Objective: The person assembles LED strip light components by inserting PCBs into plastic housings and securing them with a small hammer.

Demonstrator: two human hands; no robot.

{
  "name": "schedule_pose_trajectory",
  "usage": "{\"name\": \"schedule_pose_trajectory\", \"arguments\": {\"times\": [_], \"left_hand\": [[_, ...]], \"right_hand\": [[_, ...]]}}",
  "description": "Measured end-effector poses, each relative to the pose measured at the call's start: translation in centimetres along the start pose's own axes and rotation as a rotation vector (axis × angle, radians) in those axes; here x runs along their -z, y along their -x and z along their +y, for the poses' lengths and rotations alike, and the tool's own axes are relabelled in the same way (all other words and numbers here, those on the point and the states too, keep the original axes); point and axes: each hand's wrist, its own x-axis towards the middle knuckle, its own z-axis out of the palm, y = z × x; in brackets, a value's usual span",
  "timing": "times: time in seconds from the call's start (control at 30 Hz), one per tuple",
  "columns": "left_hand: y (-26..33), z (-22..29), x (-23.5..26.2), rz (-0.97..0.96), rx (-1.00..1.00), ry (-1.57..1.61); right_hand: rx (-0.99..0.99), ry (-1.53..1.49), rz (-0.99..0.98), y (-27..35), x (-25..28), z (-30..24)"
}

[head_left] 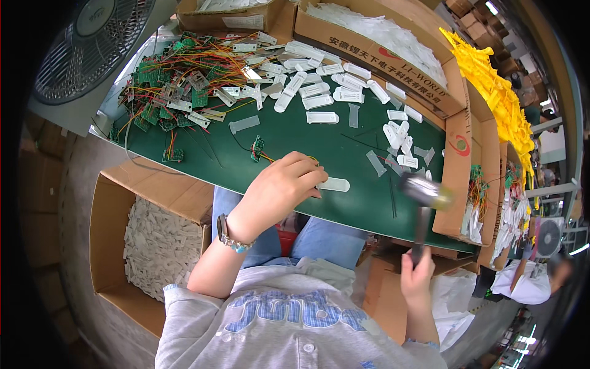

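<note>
My left hand (287, 181) is closed at the front edge of the green table, fingertips on one end of a white oblong plastic piece (335, 184). Wires run from under its fingers to a small green circuit board (257, 148) just beyond. My right hand (418, 275) grips a hammer (421, 224) by its dark handle; the blurred head is raised over the table's right part. Further back lie several loose white plastic pieces (322, 117). Small white pieces (402, 132) and translucent strips (375, 163) are scattered to the right. What my left fingertips cover is hidden.
A tangled heap of wired circuit boards (172, 80) covers the table's far left. Cardboard boxes (375, 55) line the back and right edges. Yellow pieces (491, 92) are piled at right. A fan (92, 55) stands far left; a box of white pieces (144, 246) sits below.
</note>
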Motion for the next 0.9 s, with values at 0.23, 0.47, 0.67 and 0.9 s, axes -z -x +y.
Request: {"name": "schedule_pose_trajectory", "arguments": {"times": [0.23, 0.47, 0.67, 0.9], "left_hand": [[0.0, -0.2, -0.3, 0.015, -0.023, 0.020], [0.2, 0.3, -0.1, 0.029, 0.064, 0.049], [0.5, -0.1, -0.3, 0.040, 0.133, 0.117], [0.4, -0.2, -0.4, 0.054, 0.100, 0.100]], "right_hand": [[0.040, 0.128, -0.100, 0.3, -0.4, -0.7], [0.115, -0.072, 0.073, 0.6, -0.8, 0.3], [0.120, 0.171, -0.161, -1.5, -1.6, -1.9], [0.160, 0.109, -0.130, -2.1, -1.8, -2.4]]}}
